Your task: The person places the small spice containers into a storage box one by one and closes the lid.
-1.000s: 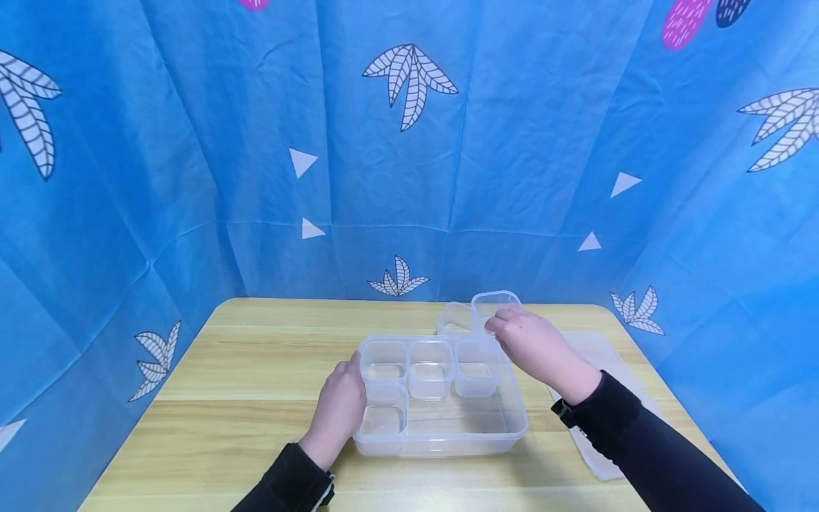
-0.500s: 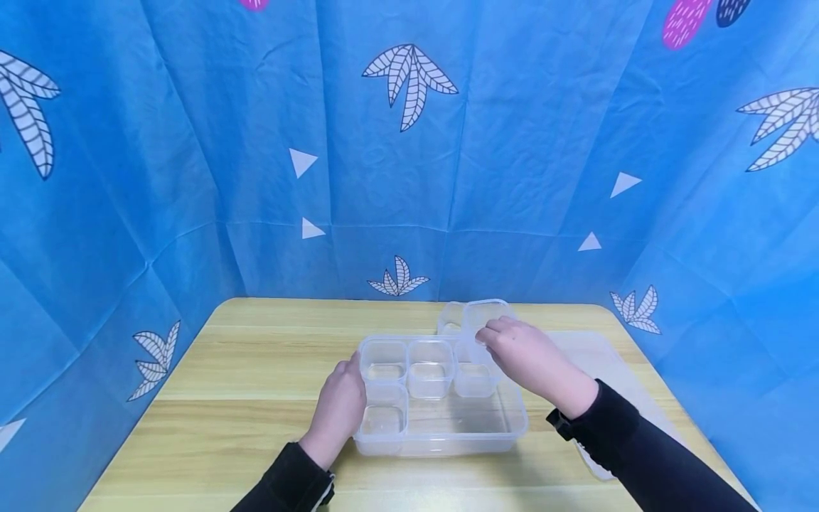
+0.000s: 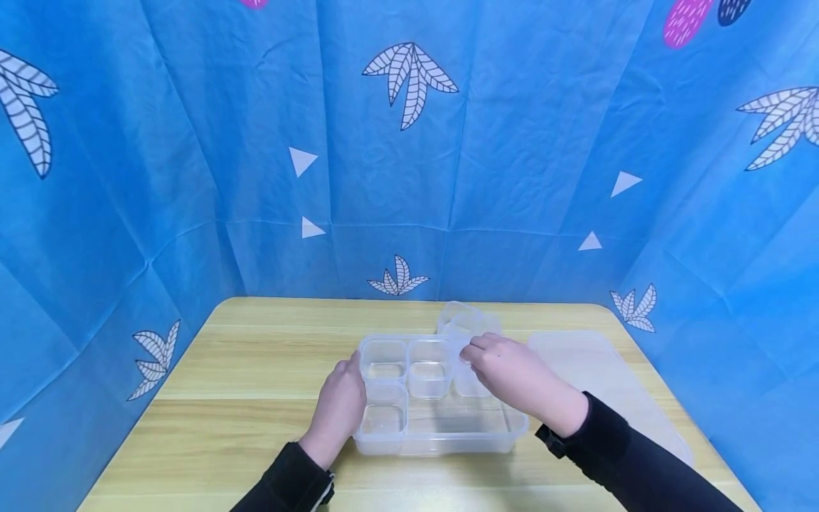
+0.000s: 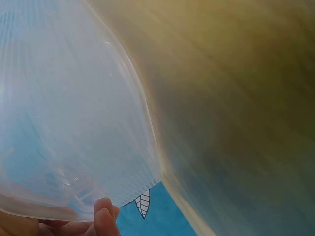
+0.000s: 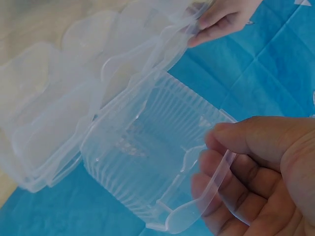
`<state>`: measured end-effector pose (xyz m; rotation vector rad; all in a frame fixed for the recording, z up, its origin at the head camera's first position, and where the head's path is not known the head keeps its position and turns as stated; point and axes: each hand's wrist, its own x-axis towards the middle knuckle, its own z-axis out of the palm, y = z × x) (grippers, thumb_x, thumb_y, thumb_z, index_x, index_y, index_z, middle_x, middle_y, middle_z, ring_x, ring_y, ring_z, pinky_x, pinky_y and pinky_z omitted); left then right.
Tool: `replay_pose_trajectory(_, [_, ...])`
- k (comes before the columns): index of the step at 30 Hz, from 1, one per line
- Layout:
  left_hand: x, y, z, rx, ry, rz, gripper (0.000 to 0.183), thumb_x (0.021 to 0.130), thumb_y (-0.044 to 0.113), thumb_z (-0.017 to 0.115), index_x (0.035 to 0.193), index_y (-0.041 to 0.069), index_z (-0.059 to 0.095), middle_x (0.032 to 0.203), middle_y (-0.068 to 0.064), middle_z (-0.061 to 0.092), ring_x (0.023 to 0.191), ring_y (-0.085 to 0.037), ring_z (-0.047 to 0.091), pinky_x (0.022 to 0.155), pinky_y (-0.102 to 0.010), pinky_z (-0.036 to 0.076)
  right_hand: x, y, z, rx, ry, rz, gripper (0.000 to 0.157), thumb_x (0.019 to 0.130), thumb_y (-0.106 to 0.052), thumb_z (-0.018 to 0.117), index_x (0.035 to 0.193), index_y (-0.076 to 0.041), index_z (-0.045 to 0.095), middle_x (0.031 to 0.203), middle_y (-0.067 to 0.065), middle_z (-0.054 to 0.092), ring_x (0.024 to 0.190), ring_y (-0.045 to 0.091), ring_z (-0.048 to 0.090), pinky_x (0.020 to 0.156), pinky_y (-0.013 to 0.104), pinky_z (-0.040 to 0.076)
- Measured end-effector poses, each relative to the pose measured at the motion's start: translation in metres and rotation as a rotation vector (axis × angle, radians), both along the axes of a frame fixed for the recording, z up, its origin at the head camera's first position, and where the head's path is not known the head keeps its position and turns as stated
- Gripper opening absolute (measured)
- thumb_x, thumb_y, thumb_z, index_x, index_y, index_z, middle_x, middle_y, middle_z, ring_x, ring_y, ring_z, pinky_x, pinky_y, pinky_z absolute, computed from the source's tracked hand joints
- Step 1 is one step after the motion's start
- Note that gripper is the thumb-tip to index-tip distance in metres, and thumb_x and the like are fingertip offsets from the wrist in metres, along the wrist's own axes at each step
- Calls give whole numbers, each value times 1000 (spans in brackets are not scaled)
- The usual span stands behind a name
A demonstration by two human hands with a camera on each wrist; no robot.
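Note:
A large clear plastic box [image 3: 441,446] stands mid-table. My left hand [image 3: 339,402] grips its left wall, with fingertips hooked over the rim in the left wrist view. Inside, small clear containers sit at rear left [image 3: 384,353], rear middle [image 3: 430,370] and front left [image 3: 384,416]; a third rear one [image 3: 469,386] is partly hidden by my right hand [image 3: 512,377]. Thumb and fingers of that right hand pinch the rim of another small clear container [image 5: 142,152], tilted in the right wrist view and held over the box's right rear part. Its outline blurs in the head view.
Behind the box lies at least one more small clear container [image 3: 453,316], overlapped by other clear plastic. A flat translucent lid [image 3: 601,384] lies at the right, partly under my right forearm. A blue patterned cloth [image 3: 409,185] surrounds the wooden table [image 3: 256,412].
My right hand has carried the small container from behind the box toward the left and nearer to me, over the rear row. The left hand has stayed on the box wall.

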<state>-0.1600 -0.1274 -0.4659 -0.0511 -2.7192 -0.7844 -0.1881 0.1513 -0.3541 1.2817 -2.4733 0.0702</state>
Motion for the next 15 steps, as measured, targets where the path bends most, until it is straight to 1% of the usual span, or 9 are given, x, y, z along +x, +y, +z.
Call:
replay_pose_trajectory(7, [0, 0, -1, 12, -15, 2, 41, 103, 0, 41, 140, -18, 42, 114, -29, 62, 102, -36, 65, 90, -46, 56, 10, -8, -2, 12, 0, 31, 14, 85, 0, 75, 96, -8, 72, 88, 1, 67, 81, 17, 64, 68, 24, 56])
replay_pose_trajectory(15, [1, 0, 0, 32, -23, 0, 42, 103, -1, 40, 141, -19, 41, 115, -28, 62, 103, -36, 64, 90, -47, 56, 15, -17, -8, 23, -11, 57, 12, 85, -1, 74, 93, -9, 72, 84, -1, 66, 77, 14, 62, 67, 20, 54])
